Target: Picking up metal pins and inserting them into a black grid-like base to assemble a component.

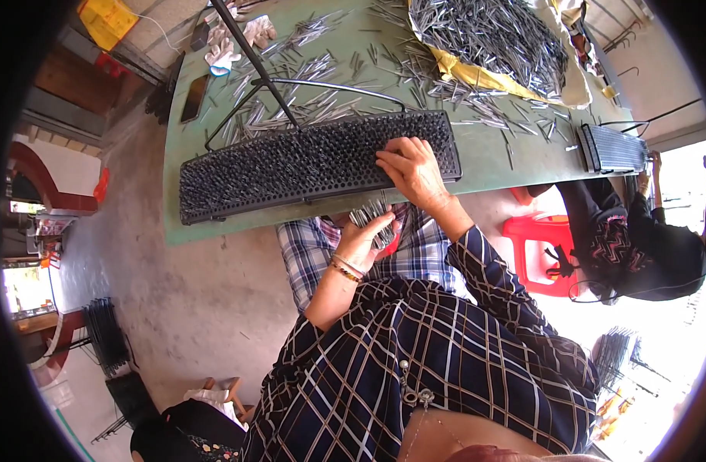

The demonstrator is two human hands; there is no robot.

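A long black rack point(291, 162) with rows of holes lies tilted along the table's near edge, most holes filled with thin upright rods. My left hand point(364, 239), below the rack's front edge, is closed round a bundle of thin metal rods point(368, 213). Over the right part of the rack is my right hand point(414, 165), its fingers bent and pressed together at the holes. Whatever those fingertips hold is hidden. A row of bare holes shows along the rack's near side.
Loose rods point(311, 85) are strewn over the green table point(180, 181). A sack point(476, 73) heaped with rods stands at the back right. Phone point(194, 98) and white gloves point(222, 54) lie at left. At right, a person point(630, 239) sits by another rack point(613, 148), near a red stool point(534, 250).
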